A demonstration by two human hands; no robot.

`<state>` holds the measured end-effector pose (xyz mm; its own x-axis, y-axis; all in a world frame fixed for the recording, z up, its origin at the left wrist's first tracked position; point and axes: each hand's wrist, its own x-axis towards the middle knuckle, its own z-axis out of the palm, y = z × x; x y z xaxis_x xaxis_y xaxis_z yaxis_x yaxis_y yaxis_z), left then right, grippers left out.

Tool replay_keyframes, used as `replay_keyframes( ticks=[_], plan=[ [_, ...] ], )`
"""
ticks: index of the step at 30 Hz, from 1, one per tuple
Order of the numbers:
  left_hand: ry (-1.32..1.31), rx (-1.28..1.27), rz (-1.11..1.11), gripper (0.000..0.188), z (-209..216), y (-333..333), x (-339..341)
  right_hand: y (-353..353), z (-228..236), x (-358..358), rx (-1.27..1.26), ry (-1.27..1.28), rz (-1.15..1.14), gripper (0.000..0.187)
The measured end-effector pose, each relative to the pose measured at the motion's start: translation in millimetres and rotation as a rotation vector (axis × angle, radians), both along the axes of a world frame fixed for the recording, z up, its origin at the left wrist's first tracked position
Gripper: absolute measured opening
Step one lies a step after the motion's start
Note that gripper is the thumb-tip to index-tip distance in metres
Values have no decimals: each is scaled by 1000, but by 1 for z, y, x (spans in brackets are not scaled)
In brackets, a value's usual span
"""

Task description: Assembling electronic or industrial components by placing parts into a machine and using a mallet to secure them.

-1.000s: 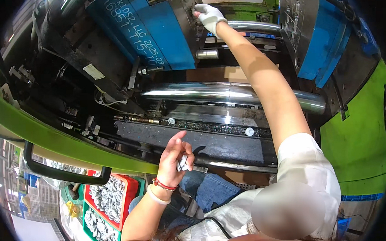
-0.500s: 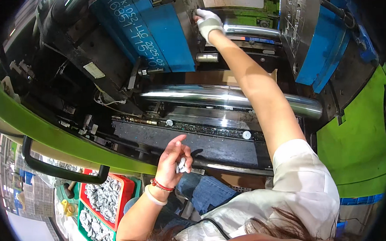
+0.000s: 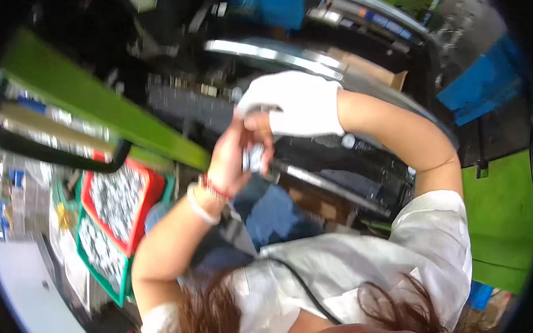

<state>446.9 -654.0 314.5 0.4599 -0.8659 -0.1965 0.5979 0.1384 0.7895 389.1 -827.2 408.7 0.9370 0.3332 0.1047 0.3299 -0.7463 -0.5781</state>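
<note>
We see the left hand (image 3: 230, 156) curled around a few pale pieces (image 3: 254, 158), probably to stop them spilling. The gloved right hand (image 3: 293, 102) bends over its fingertips; whether it grips anything we cannot tell (the fingers overlap, and blur smears the edges). At left, a red tray (image 3: 149, 206) of blurred grey pieces (image 3: 114, 198) partly hides a green tray (image 3: 126, 276).

ahead: chrome bar (image 3: 272, 51) crosses | left: green rail (image 3: 110, 108), black handle (image 3: 55, 157) obstruct | open: below rail, toward red crate (image 3: 143, 212)
</note>
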Motion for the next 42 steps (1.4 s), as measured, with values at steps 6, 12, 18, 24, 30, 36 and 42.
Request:
replay_keyframes(
  ticks=[6,12,18,24,30,36,42],
  plan=[
    [292,80,309,62,5,-15,1,33,-48,-2,-252,-132,19,30],
    [320,0,312,64,-6,-6,1,42,-49,-5,-70,-85,-32,31],
    [139,-78,61,52,6,4,0,12,-39,0,134,-300,-82,37],
    [75,-66,89,30,15,2,-2,-1,-47,6,327,-80,-165,40],
    [36,-45,46,32,20,-6,0,-11,-50,6,822,185,-96,41],
    [89,9,25,33,13,1,-4,-99,19,41,779,-582,-500,36],
    [43,80,-1,29,10,0,-1,-290,32,117,750,-712,-907,41]
  ],
)
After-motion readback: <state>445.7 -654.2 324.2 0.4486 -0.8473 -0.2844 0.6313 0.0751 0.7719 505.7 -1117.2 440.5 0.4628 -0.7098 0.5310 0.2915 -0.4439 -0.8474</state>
